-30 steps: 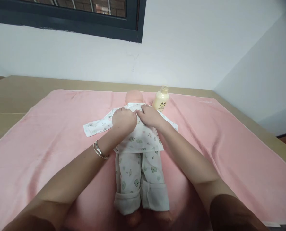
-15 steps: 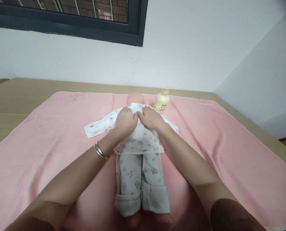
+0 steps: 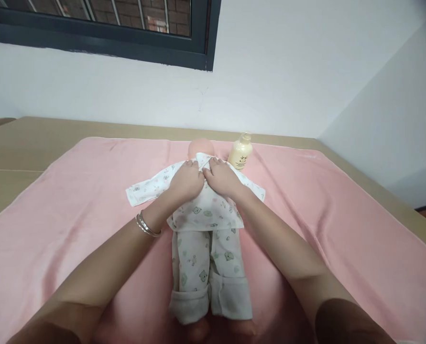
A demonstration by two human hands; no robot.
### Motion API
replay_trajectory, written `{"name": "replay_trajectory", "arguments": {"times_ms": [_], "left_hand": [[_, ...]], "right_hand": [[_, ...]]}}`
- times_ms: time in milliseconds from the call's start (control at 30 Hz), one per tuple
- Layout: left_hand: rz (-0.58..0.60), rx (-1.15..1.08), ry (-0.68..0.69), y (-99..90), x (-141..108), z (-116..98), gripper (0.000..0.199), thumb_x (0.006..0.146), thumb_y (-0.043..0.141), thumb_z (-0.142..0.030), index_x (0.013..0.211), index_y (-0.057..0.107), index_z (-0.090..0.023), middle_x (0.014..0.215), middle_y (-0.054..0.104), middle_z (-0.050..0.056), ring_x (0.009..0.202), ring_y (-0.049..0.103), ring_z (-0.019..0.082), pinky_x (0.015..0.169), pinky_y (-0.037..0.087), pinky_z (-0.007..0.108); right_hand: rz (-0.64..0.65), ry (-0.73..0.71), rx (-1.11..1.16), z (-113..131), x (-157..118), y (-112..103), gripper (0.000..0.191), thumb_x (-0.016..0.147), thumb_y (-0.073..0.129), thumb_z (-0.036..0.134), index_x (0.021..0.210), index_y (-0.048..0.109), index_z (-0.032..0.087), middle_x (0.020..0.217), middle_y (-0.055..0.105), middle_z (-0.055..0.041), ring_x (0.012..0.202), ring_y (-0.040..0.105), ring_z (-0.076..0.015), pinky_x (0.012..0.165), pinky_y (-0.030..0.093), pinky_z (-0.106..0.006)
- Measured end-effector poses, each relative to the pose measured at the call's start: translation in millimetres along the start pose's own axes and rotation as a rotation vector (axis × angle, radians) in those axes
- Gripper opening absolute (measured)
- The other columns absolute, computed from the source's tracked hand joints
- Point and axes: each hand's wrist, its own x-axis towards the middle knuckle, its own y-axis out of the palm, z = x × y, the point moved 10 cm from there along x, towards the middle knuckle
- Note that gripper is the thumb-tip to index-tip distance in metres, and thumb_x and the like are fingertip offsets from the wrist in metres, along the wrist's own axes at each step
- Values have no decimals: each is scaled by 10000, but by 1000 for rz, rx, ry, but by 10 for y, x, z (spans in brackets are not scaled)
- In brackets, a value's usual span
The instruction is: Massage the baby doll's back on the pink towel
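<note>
A baby doll [image 3: 200, 146] lies on its back with its head away from me and its bare feet close to me. It wears a white printed baby shirt [image 3: 213, 214] and matching trousers [image 3: 193, 260] with turned-up cuffs. My left hand [image 3: 187, 181] rests on the chest, its fingers closed on the shirt near the neckline. Beside it, my right hand [image 3: 223, 177] pinches the shirt front from the other side. The thumbs nearly meet at the middle. Both sleeves spread out sideways, and the hands partly hide the collar.
Beyond my right hand stands a pale yellow bottle [image 3: 240, 152], next to the doll's shoulder. A pink blanket [image 3: 91, 200] lies under everything on a wooden table [image 3: 48, 131]. White walls [image 3: 270, 71] and a dark-framed window [image 3: 198, 45] border the back.
My hands have shifted slightly left at the neckline, and the shirt front has moved a little with them. A bit more of the collar shows between the fingers.
</note>
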Motion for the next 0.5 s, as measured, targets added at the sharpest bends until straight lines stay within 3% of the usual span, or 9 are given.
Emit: {"name": "replay_trajectory", "arguments": {"times_ms": [100,167,333,400,500], "left_hand": [[-30,-228,-128,1,124,263,372,933,343,-228,1132,646,-143,1248,690,142,1157,640,261,1021,490,369],[-56,-263,-174,9,140,337,370,932,338,-232,1095,658,-144,1212,707,135,1129,651,255,1012,498,365],[-105,15,-48,4,-78,-15,473,968,316,-206,1316,564,-4,1424,570,232,1392,488,300,1199,354,415],[-96,68,9,17,-152,-138,489,969,329,-200,1366,529,4,1494,507,242,1458,420,306,1235,309,426],[-60,18,19,28,-105,-70,454,966,348,-225,1318,576,-53,1447,556,221,1407,482,306,1196,372,438]], "right_hand": [[-16,-28,-86,178,-120,-32,449,1012,301,215,1317,552,0,1386,580,-258,1284,537,-353,1076,419,-436],[-13,-32,-118,224,-143,-35,437,998,305,179,1283,573,-16,1353,597,-270,1283,536,-360,1076,419,-427],[5,-18,24,21,34,-2,420,1015,288,225,1225,607,49,1323,624,-216,1225,574,-316,1054,437,-406],[12,0,34,-58,69,9,435,1026,277,246,1245,592,42,1365,602,-222,1256,560,-316,1074,423,-410],[17,-29,-54,28,-26,-21,427,1027,293,242,1275,568,29,1401,578,-243,1313,525,-332,1101,398,-410]]}}
